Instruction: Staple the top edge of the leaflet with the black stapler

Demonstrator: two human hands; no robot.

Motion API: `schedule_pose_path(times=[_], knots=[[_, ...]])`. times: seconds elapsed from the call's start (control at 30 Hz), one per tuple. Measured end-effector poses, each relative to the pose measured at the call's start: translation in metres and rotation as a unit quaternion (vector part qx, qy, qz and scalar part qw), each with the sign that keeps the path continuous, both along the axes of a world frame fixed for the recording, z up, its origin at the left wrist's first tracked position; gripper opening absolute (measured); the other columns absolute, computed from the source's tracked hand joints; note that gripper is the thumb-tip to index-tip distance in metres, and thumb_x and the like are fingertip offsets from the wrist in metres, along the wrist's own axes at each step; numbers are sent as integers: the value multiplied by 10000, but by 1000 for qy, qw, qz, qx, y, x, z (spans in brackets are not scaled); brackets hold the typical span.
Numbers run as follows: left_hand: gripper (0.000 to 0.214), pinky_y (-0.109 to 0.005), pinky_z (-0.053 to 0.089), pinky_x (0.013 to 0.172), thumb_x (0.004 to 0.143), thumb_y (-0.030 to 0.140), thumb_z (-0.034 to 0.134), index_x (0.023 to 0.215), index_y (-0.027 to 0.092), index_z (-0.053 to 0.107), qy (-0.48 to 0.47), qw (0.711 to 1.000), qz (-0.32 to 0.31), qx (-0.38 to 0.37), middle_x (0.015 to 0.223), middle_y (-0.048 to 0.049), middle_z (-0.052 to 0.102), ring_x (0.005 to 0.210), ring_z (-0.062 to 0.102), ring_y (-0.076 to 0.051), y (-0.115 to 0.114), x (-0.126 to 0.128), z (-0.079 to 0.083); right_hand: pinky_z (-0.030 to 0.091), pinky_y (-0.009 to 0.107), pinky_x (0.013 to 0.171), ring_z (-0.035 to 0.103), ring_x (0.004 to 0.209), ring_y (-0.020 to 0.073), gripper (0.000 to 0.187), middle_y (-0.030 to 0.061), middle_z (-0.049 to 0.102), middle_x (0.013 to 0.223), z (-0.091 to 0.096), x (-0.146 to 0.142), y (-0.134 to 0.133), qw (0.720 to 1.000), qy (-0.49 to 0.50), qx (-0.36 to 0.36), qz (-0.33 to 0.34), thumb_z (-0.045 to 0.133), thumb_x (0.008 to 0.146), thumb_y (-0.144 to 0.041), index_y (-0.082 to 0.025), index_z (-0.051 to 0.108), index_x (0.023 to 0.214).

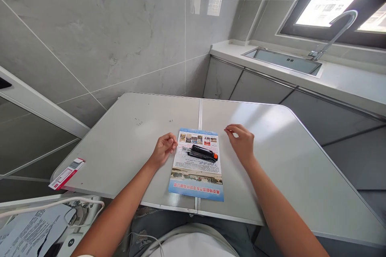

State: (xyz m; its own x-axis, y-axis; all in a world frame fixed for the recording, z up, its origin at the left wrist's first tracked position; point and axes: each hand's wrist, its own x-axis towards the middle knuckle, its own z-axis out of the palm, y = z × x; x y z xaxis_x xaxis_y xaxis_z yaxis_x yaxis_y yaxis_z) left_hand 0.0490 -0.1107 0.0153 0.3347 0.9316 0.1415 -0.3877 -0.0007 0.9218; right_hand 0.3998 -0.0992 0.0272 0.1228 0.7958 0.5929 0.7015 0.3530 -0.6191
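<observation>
A black stapler point(205, 153) with an orange end lies on a printed leaflet point(197, 190) with blue borders. A metal part sticks out at the stapler's left end. Just left of the leaflet is my left hand point(164, 148), its fingers curled closed near the paper's edge. My right hand point(242, 140) is over the table to the right of the leaflet, thumb and fingertips pinched together. Whatever either hand may hold is hidden or too small to make out. Neither hand touches the stapler.
The pale folding table point(271, 168) has a metal seam down its middle. Small dark bits point(138, 121) lie on its far left part. A red and white box point(66, 174) rests at the left edge. Beyond are a tiled wall, a sink point(283, 61) and a faucet point(337, 34).
</observation>
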Motion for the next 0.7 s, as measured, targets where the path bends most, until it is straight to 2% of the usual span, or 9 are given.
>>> schedule_pose_path(times=[0.07,0.1,0.23,0.37,0.47,0.57,0.7], knots=[[346,-222,377,605,939,500,763,877,176,658,8,1000,15,-13,706,22,512,612,441,-88,2,0,0,558,431,760,692,713,246,221,60,798,927,-13,21,24,996,-27,-68,-48,644,929,-370,-249,789,816],[350,-221,367,597,937,503,762,870,175,657,14,1000,19,-19,712,18,509,617,439,-89,2,1,0,551,433,773,684,710,250,223,57,800,888,-21,30,36,992,-27,-95,-74,645,896,-378,-246,781,778],[359,-225,351,576,928,493,767,815,175,645,40,998,45,-23,714,11,500,623,438,-96,2,1,-2,538,455,869,686,843,293,218,61,811,876,-50,51,68,987,-31,-130,-86,638,817,-387,-252,763,700],[344,-234,370,585,959,455,720,780,183,610,67,992,103,13,742,4,523,642,465,-105,3,2,-6,536,453,911,685,906,292,213,55,820,978,-64,54,73,990,-23,-119,-74,626,820,-390,-256,781,760],[219,-244,425,638,988,411,658,909,211,624,132,980,147,26,744,13,553,669,504,-122,10,4,-9,538,451,928,700,885,276,202,47,815,980,-65,56,70,990,-7,-112,-85,639,812,-391,-252,783,842],[135,-263,465,669,953,337,651,1023,226,622,251,946,205,29,819,-1,619,718,558,-146,27,6,-10,552,442,898,710,827,263,189,53,811,958,-65,58,69,988,14,-112,-103,652,798,-383,-239,767,840],[87,-330,531,792,962,259,574,1002,217,638,412,865,257,127,982,-63,680,876,636,-201,57,4,-9,548,451,931,691,897,280,170,71,813,987,-65,57,70,990,-7,-112,-85,655,801,-352,-235,777,794]])
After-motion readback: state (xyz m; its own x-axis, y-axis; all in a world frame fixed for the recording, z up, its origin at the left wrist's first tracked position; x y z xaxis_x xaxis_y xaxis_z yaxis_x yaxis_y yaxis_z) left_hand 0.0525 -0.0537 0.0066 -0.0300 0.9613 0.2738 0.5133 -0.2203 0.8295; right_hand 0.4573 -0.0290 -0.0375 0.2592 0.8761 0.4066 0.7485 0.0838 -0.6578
